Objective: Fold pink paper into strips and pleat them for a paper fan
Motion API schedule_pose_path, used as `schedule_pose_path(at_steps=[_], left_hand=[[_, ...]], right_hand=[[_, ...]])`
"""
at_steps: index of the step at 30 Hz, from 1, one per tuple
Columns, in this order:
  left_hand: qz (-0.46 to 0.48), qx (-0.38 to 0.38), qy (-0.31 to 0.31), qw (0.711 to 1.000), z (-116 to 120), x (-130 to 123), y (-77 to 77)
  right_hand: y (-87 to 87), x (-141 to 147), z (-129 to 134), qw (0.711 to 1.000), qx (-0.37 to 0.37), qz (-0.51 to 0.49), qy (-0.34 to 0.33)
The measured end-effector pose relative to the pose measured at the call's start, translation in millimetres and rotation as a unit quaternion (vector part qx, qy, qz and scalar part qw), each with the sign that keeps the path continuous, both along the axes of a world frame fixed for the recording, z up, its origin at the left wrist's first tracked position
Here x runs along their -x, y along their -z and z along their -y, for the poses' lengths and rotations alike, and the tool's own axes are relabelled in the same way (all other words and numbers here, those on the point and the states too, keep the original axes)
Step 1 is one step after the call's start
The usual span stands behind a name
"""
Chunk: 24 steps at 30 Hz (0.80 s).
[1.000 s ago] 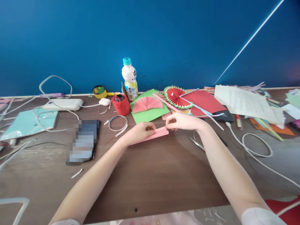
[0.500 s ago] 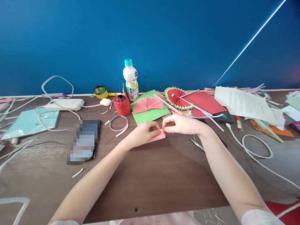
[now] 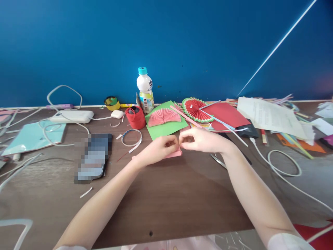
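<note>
Paper (image 3: 175, 154) under left fingers (image 3: 171, 149), near right fingers (image 3: 185, 146)

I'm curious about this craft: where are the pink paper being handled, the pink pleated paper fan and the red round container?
Pink paper being handled (image 3: 176, 154): head view, uncovered front part.
Pink pleated paper fan (image 3: 164, 115): head view, middle pleats.
Red round container (image 3: 136, 121): head view, front side.

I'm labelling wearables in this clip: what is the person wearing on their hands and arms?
Both the left hand and the right hand are bare, with no gloves, rings or bracelets visible. Pale, whitish sleeves show only at the picture's bottom edge.
</note>
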<state>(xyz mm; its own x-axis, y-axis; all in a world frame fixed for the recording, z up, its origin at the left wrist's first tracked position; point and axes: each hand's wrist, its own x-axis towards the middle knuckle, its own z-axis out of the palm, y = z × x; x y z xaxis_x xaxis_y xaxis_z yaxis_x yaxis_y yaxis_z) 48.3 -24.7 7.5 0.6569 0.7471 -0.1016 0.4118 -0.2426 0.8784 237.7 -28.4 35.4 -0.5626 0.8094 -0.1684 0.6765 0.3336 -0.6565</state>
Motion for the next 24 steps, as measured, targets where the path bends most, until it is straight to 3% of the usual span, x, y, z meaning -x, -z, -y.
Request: schedule_pose_path(at_steps=[5, 11, 19, 24], left_hand=[[0.004, 0.026, 0.011, 1.000, -2.3, 2.9, -1.8], [0.027, 0.076, 0.004, 0.997, -2.6, 6.3, -2.3], [0.015, 0.055, -0.008, 0.998, -6.3, 8.5, -0.1], [0.021, 0.058, 0.012, 0.998, -10.4, 15.3, -2.2]], right_hand=[[1.6, 3.8, 2.5, 0.999, -0.030, -0.012, -0.015], [0.5, 15.8, 10.7, 0.993, -0.117, 0.030, -0.013], [-0.7, 26.0, 15.2, 0.982, -0.181, 0.050, 0.025], [-1.6, 29.0, 16.7, 0.979, -0.200, 0.050, -0.008]])
